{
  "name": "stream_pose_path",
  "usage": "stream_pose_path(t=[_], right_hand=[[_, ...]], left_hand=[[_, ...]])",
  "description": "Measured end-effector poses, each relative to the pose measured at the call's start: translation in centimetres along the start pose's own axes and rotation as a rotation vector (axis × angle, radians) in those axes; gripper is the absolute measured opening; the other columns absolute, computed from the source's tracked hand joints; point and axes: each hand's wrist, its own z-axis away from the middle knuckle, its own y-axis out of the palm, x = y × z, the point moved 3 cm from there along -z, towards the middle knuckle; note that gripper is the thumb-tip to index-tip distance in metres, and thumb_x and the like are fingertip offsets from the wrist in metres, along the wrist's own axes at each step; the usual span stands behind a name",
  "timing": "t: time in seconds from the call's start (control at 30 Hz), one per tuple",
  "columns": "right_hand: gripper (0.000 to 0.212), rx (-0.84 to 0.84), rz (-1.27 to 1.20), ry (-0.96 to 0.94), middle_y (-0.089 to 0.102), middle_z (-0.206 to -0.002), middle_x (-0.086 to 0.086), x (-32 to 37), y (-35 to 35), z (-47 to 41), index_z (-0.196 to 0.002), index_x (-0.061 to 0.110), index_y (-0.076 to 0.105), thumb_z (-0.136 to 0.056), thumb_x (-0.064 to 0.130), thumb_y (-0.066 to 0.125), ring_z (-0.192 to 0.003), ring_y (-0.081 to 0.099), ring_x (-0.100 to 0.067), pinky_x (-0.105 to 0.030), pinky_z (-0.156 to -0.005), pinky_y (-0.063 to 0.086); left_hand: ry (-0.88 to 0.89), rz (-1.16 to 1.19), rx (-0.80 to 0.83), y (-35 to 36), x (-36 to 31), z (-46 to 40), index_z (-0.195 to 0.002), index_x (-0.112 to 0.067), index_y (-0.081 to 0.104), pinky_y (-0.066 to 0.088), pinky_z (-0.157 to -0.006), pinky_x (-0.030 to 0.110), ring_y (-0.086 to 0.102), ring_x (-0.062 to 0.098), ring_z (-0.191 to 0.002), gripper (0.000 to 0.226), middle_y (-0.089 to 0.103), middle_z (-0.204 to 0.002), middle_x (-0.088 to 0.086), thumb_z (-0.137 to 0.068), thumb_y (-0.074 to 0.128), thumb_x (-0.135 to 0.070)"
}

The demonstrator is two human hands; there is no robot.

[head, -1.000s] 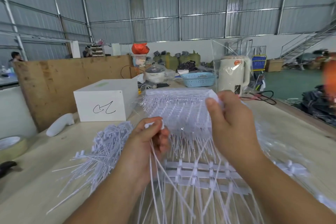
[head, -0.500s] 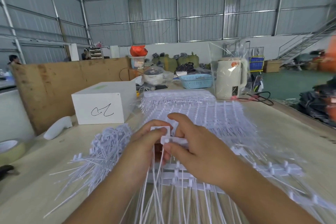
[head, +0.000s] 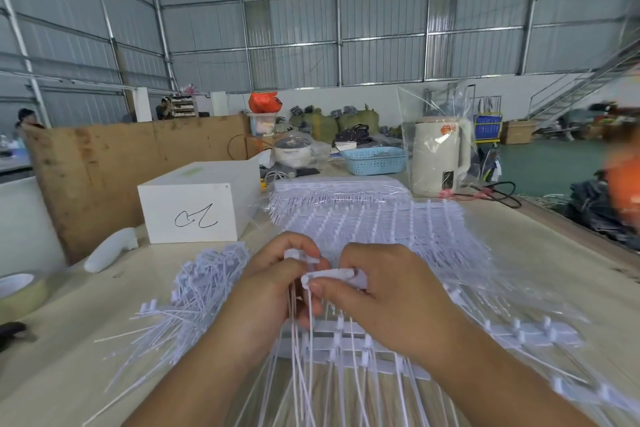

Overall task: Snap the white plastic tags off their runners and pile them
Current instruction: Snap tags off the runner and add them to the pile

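Observation:
White plastic tags on runners (head: 367, 347) lie across the wooden table in front of me, their thin tails running toward me. My left hand (head: 273, 288) grips a bunch of loose tags (head: 301, 256) by their heads, tails hanging down. My right hand (head: 384, 291) pinches a white tag head (head: 332, 277) between thumb and fingers, right beside the left hand. A pile of snapped-off tags (head: 194, 291) lies to the left. More sheets of tags on runners (head: 374, 218) are stacked behind my hands.
A white box (head: 197, 208) with a scribble stands at the back left, next to a white handle-shaped object (head: 110, 250). A tape roll (head: 20, 291) sits at the left edge. A blue basket (head: 375, 159) and a bagged kettle (head: 440, 156) stand behind.
My right hand came down from the raised sheet of tags and joined the left hand. It now pinches a tag head beside the bunch, and the sheet lies on the table.

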Motion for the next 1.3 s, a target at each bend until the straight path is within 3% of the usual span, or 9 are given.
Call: stream_pose_path(t=[0.23, 0.4, 0.53, 0.63, 0.77, 0.87, 1.0, 1.17, 1.3], right_hand=[[0.046, -0.05, -0.014, -0.022, 0.04, -0.053, 0.007, -0.1, -0.2, -0.1, -0.063, 0.022, 0.045, -0.083, 0.062, 0.056, -0.05, 0.041, -0.009, -0.027, -0.049, 0.029], [0.038, -0.048, -0.001, -0.02, 0.041, -0.053, 0.009, -0.5, 0.1, -0.2, -0.066, 0.023, 0.048, -0.087, 0.054, 0.055, -0.049, 0.041, -0.008, -0.025, -0.049, 0.029], [0.032, 0.001, -0.043, -0.046, 0.043, -0.058, 0.009, -0.7, 0.7, -0.2, -0.074, 0.02, 0.051, -0.096, 0.042, 0.051, -0.053, 0.041, -0.008, -0.025, -0.052, 0.032], [0.031, 0.047, -0.132, -0.072, 0.047, -0.065, 0.008, -0.8, 0.6, -0.1, -0.079, 0.014, 0.055, -0.101, 0.033, 0.045, -0.06, 0.046, -0.008, -0.025, -0.058, 0.036], [0.02, 0.078, 0.032, -0.117, 0.055, -0.076, 0.007, -1.4, 0.1, -0.4, -0.089, 0.018, 0.058, -0.099, 0.03, 0.048, -0.075, 0.053, -0.013, -0.032, -0.074, 0.038], [0.016, 0.096, 0.094, -0.107, 0.05, -0.074, 0.011, -2.1, 0.3, -0.5, -0.089, 0.018, 0.058, -0.1, 0.024, 0.048, -0.072, 0.049, -0.011, -0.029, -0.069, 0.033], [0.024, 0.136, 0.04, -0.118, 0.054, -0.077, 0.004, -2.4, 0.6, -0.5, -0.085, 0.011, 0.059, -0.1, 0.028, 0.05, -0.073, 0.051, -0.01, -0.036, -0.069, 0.044], [0.013, 0.156, -0.124, -0.053, 0.062, -0.084, 0.004, -2.3, 0.2, -0.7, -0.094, 0.02, 0.069, -0.094, 0.03, 0.06, -0.079, 0.058, -0.012, -0.036, -0.073, 0.048], [0.019, 0.066, 0.03, -0.084, 0.057, -0.081, 0.005, -1.6, 0.1, -0.6, -0.095, 0.018, 0.065, -0.096, 0.034, 0.054, -0.079, 0.053, -0.014, -0.038, -0.074, 0.046]], left_hand=[[-0.107, 0.125, 0.103, 0.2, -0.1, 0.3, -0.069, -0.016, 0.057, 0.033, -0.041, 0.02, 0.049, 0.019, -0.045, 0.011, 0.05, -0.058, 0.009, -0.06, 0.053, -0.012], [-0.017, 0.088, 0.176, 0.5, 0.0, 0.6, -0.078, -0.021, 0.066, 0.035, -0.044, 0.02, 0.053, 0.017, -0.049, 0.019, 0.055, -0.061, 0.009, -0.059, 0.07, -0.021], [0.005, 0.05, 0.179, 0.3, 0.0, 0.5, -0.081, -0.021, 0.069, 0.038, -0.042, 0.023, 0.053, 0.016, -0.047, 0.014, 0.056, -0.057, 0.01, -0.07, 0.076, -0.015], [0.023, 0.027, 0.121, 0.1, -0.1, 0.4, -0.079, -0.022, 0.07, 0.04, -0.041, 0.022, 0.053, 0.016, -0.045, 0.009, 0.059, -0.058, 0.009, -0.077, 0.077, -0.015], [0.052, 0.089, 0.027, -0.2, -0.2, 0.2, -0.076, -0.023, 0.071, 0.038, -0.04, 0.021, 0.052, 0.016, -0.044, 0.007, 0.059, -0.057, 0.004, -0.069, 0.069, -0.024], [0.065, 0.036, 0.035, 0.0, -0.1, 0.2, -0.075, -0.024, 0.07, 0.038, -0.04, 0.02, 0.051, 0.015, -0.042, 0.009, 0.064, -0.064, 0.007, -0.067, 0.071, -0.027], [0.092, -0.041, 0.008, -0.1, -0.1, 0.2, -0.075, -0.022, 0.07, 0.037, -0.04, 0.02, 0.048, 0.014, -0.04, 0.008, 0.063, -0.064, 0.009, -0.068, 0.073, -0.023], [0.057, -0.018, -0.042, -0.3, 0.1, 0.0, -0.072, -0.022, 0.07, 0.037, -0.041, 0.019, 0.049, 0.016, -0.041, 0.006, 0.062, -0.062, 0.01, -0.067, 0.07, -0.023], [0.087, 0.045, -0.139, 0.0, 0.1, 0.0, -0.073, -0.014, 0.064, 0.034, -0.039, 0.017, 0.046, 0.015, -0.039, 0.004, 0.059, -0.058, 0.009, -0.072, 0.066, -0.017]])
